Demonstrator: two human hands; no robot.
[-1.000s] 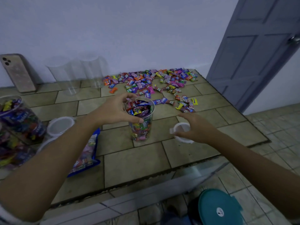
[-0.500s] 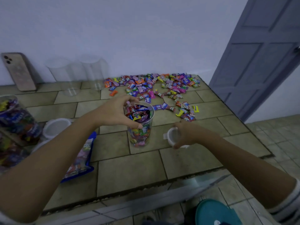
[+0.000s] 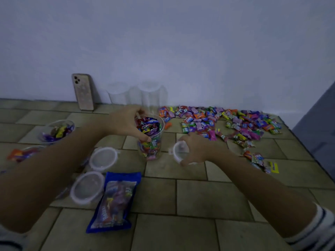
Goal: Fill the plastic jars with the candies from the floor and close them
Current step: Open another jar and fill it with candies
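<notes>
A clear plastic jar [image 3: 150,145] full of wrapped candies stands on the tiled floor in the middle. My left hand [image 3: 125,124] grips its rim, thumb and fingers curled round the open top. Just right of the jar, my right hand [image 3: 194,150] holds a white round lid [image 3: 178,151] near the floor, tilted on edge. A spread of loose candies [image 3: 226,122] lies by the wall at the right. Two empty clear jars [image 3: 150,95] stand against the wall behind.
Two more white lids [image 3: 103,157] lie left of the jar, beside a blue candy bag [image 3: 115,200]. Filled jars [image 3: 58,131] sit at the far left. A phone [image 3: 83,94] leans on the wall. A grey door [image 3: 319,120] is at the right edge.
The camera has swung left and up, so the door has slid to the edge. My right hand has brought the lid a little closer to the jar. My left hand keeps its grip.
</notes>
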